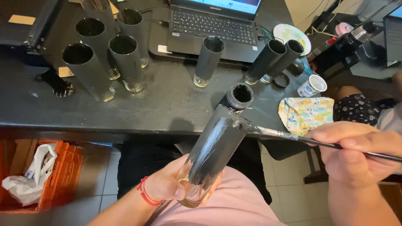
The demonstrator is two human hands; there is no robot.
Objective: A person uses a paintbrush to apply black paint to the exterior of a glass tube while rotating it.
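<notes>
a person's left hand (169, 184) grips 1 tall glass (211, 157) by its clear base, tilted over the lap and partly coated in black paint. the right hand (356, 152) is closed around 1 paintbrush (293, 137), its bristles touching the glass near the rim. on the dark table (167, 104) stand 7 more black-painted glasses: 4 grouped at the left (94, 69), 1 in the middle (208, 60) and 2 side by side at the right (272, 60). 1 open paint pot (239, 96) sits just beyond the held glass, with 1 stained rag (305, 113), 1 small white cup (313, 86) and 1 laptop (213, 23) nearby.
</notes>
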